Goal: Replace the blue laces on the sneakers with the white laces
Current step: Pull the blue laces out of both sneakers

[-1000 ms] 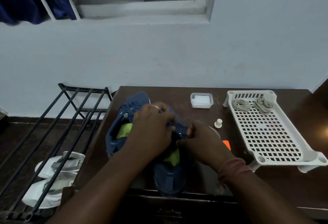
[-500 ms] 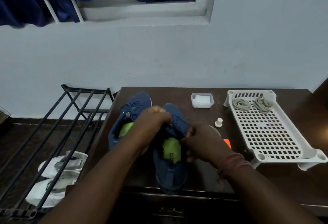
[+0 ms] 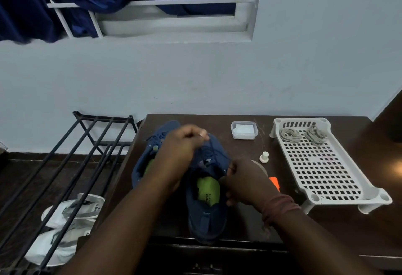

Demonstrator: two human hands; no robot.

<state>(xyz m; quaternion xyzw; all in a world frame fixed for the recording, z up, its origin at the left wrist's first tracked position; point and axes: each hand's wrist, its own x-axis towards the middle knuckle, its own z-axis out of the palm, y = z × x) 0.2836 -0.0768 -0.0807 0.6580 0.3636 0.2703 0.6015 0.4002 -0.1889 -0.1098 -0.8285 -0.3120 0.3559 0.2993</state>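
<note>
The step in hand is unlacing the near blue sneaker (image 3: 206, 207), which stands left of the white perforated rack (image 3: 339, 187). The left hand (image 3: 180, 144) is closed on a blue lace (image 3: 212, 147) and draws it upward; the right hand (image 3: 243, 179) pinches the sneaker's collar. Next, I judge, the lace must come free from every eyelet. The white laces (image 3: 302, 135) wait as two bundles on the rack's far end.
</note>
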